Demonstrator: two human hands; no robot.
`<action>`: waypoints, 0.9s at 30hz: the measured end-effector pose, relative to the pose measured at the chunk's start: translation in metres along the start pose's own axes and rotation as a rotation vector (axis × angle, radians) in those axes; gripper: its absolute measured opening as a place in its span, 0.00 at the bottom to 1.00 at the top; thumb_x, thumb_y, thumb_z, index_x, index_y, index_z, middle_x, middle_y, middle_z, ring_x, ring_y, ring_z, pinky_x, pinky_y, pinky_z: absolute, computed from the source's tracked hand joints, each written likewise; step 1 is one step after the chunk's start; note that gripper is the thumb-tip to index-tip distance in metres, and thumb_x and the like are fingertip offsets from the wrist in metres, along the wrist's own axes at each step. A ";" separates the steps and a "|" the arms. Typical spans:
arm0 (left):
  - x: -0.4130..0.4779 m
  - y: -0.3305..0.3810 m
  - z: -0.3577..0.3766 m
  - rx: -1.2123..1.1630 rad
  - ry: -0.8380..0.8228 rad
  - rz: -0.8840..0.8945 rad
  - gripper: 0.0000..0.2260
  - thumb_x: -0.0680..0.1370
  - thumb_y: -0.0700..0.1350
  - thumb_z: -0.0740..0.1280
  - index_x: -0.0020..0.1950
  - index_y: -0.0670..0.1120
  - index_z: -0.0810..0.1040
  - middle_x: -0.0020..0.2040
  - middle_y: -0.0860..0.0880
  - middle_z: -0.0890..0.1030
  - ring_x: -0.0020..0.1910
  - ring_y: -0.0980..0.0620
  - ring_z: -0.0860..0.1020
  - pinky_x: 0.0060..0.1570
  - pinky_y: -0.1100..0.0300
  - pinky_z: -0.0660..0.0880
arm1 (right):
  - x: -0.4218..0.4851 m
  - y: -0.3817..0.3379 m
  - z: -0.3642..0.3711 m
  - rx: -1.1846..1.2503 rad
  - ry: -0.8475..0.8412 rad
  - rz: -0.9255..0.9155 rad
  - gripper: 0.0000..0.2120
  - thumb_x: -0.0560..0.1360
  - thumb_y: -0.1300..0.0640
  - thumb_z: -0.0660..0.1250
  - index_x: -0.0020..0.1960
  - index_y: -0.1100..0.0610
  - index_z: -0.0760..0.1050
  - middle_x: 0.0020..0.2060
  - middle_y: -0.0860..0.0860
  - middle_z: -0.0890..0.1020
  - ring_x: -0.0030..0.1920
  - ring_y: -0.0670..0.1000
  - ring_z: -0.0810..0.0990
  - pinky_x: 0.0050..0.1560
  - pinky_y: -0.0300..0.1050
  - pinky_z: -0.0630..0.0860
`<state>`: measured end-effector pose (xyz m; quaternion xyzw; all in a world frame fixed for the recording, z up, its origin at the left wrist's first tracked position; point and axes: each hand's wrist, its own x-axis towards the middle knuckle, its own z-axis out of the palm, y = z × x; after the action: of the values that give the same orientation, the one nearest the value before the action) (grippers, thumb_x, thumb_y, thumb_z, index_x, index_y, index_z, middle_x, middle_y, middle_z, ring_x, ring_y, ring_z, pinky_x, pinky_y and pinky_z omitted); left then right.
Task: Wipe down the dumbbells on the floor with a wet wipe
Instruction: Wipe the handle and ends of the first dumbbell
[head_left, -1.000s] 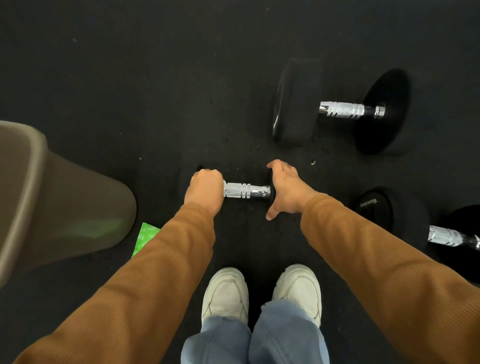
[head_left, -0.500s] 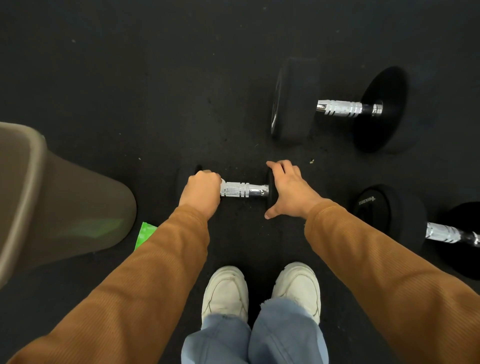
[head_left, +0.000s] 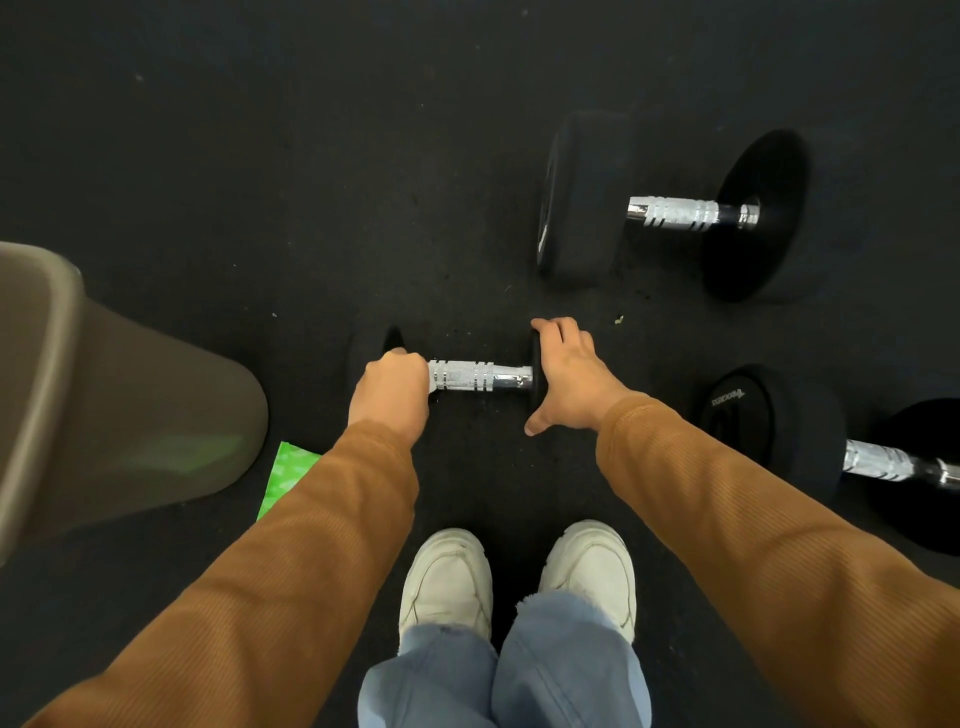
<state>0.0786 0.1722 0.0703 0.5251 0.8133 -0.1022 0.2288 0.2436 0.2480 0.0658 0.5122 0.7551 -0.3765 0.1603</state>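
Left hand (head_left: 395, 387): curled in a fist round the left end of the dumbbell (head_left: 478, 375) handle. A white sliver at its thumb side is judged to be the wipe (head_left: 430, 383), pressed against the metal.
Right hand (head_left: 566, 376): spread across the right head, fingers hooked over the top rim, thumb splayed out below, so the head is steadied.
Dumbbell place: on the floor (head_left: 260, 182), lying crosswise between the two hands.
Step in hand: the handle is judged to be the part being wiped, starting from its left end.
Doing it well: the wipe should be kept wrapped round the bar and drawn toward the right hand. The knurling should be gone over with a twist, as grime is held in its grooves. The head should be kept braced so that rolling is prevented.
Dumbbell look: small, with a bright chrome handle, a knurled middle banded by rings and a smooth neck by the right hand. The black heads are nearly lost against the dark floor.
Far dumbbell (head_left: 675, 213): well beyond the right hand, much larger, judged not yet wiped.
Side dumbbell (head_left: 779, 431): right of the right forearm, partly cut off by the frame.
Green pack (head_left: 285, 475): just left of the left sleeve, partly hidden by it.
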 end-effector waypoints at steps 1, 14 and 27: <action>-0.001 0.000 0.001 -0.003 0.010 0.002 0.08 0.76 0.36 0.64 0.55 0.38 0.76 0.53 0.41 0.75 0.52 0.40 0.77 0.48 0.52 0.74 | 0.000 0.000 0.000 0.004 0.003 -0.002 0.57 0.60 0.58 0.81 0.76 0.55 0.47 0.73 0.53 0.53 0.73 0.56 0.53 0.70 0.53 0.61; -0.004 -0.002 0.010 -0.090 0.125 0.040 0.10 0.77 0.36 0.61 0.58 0.39 0.73 0.56 0.40 0.75 0.50 0.36 0.76 0.46 0.50 0.70 | 0.001 0.001 0.000 0.037 0.002 -0.001 0.56 0.60 0.59 0.80 0.76 0.55 0.47 0.73 0.53 0.53 0.73 0.56 0.53 0.71 0.53 0.61; 0.001 0.000 0.008 -0.141 0.131 0.069 0.09 0.76 0.39 0.64 0.56 0.44 0.76 0.54 0.45 0.76 0.50 0.43 0.76 0.45 0.54 0.71 | 0.000 0.001 0.002 0.048 0.009 0.001 0.55 0.60 0.59 0.80 0.76 0.54 0.47 0.73 0.53 0.53 0.74 0.56 0.53 0.71 0.53 0.61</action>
<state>0.0805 0.1700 0.0632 0.5410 0.8130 -0.0022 0.2152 0.2441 0.2470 0.0642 0.5180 0.7464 -0.3920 0.1445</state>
